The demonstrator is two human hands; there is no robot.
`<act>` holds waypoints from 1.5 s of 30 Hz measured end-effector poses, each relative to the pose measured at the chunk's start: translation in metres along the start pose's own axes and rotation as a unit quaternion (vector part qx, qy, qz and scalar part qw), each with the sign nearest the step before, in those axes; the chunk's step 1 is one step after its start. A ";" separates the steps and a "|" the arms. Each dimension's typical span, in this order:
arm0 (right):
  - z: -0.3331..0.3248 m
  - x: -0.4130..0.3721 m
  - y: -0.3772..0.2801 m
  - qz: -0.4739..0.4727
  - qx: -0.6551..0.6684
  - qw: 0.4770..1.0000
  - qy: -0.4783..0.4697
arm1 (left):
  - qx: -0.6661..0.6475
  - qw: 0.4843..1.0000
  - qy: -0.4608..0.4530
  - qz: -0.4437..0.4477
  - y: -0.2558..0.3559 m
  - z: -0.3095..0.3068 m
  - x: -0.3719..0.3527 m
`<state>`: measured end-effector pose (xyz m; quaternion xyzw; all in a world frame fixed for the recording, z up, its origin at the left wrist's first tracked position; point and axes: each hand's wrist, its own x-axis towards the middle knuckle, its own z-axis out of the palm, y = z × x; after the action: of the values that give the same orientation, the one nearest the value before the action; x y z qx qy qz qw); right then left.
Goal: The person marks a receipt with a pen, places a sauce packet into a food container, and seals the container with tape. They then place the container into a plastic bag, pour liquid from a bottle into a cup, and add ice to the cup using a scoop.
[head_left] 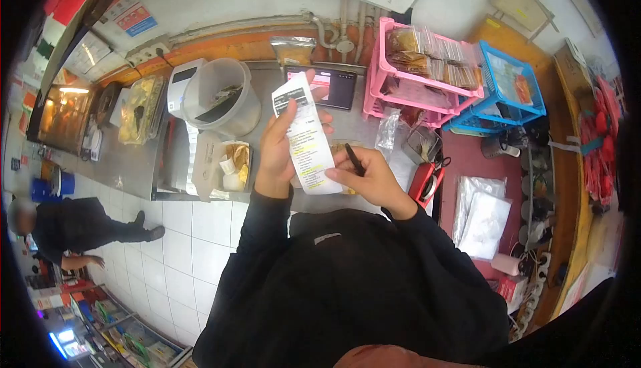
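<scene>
A long paper receipt [308, 144] with printed lines, several of them marked in yellow, is held up in front of me. My left hand [275, 148] grips it from the left side, thumb across the front near its top. At the lower right edge, my right hand [374, 176] has its thumb on the paper and holds a black pen [355, 160] between its fingers. Behind the receipt, a tablet [337, 89] with a lit screen lies on the metal counter. Just left of my left wrist sits an open takeaway box [215, 168] with food and a small cup in it.
Pink stacked baskets [427, 88] with sachets and a blue basket [511, 91] stand at the back right. A red tape dispenser [425, 181] and plastic bags [482, 214] lie on the right. Left is a clear bucket [227, 98]. Another person [87, 228] stands at far left.
</scene>
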<state>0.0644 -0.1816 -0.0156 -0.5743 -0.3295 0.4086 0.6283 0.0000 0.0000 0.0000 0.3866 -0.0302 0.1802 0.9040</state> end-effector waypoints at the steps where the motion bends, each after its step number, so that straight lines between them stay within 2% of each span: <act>1: 0.003 -0.004 -0.006 -0.001 0.017 1.000 0.000 | -0.004 1.000 0.001 0.010 0.004 0.007 0.001; 3: -0.011 -0.028 -0.015 0.008 0.018 1.000 0.009 | -0.040 0.999 0.003 0.029 -0.010 0.034 0.000; 11: -0.027 -0.054 -0.016 -0.071 -0.039 0.996 0.042 | -0.112 0.990 -0.067 0.052 -0.016 0.075 0.006; 17: -0.033 -0.066 -0.026 -0.066 -0.053 0.995 0.043 | -0.118 0.988 -0.087 0.047 -0.018 0.091 0.006; 21: -0.037 -0.066 -0.016 -0.080 -0.020 0.995 0.052 | -0.148 0.982 -0.097 0.058 -0.022 0.087 0.010; 27: -0.033 -0.063 -0.012 -0.064 -0.013 0.996 0.058 | -0.079 0.994 -0.065 0.038 -0.021 0.084 0.004; 36: -0.027 -0.055 -0.016 -0.043 0.012 0.999 0.022 | -0.157 0.984 -0.077 0.043 -0.021 0.069 0.002; 41: -0.021 -0.052 -0.016 -0.043 0.047 0.998 0.018 | -0.136 0.988 -0.051 0.048 -0.017 0.071 -0.002; 45: -0.026 -0.052 -0.014 -0.035 -0.003 0.999 0.008 | -0.175 0.981 -0.060 0.052 -0.019 0.065 -0.003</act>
<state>0.0656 -0.2396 -0.0016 -0.5675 -0.3452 0.3810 0.6431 0.0096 -0.0594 0.0315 0.2301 -0.1358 0.1952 0.9437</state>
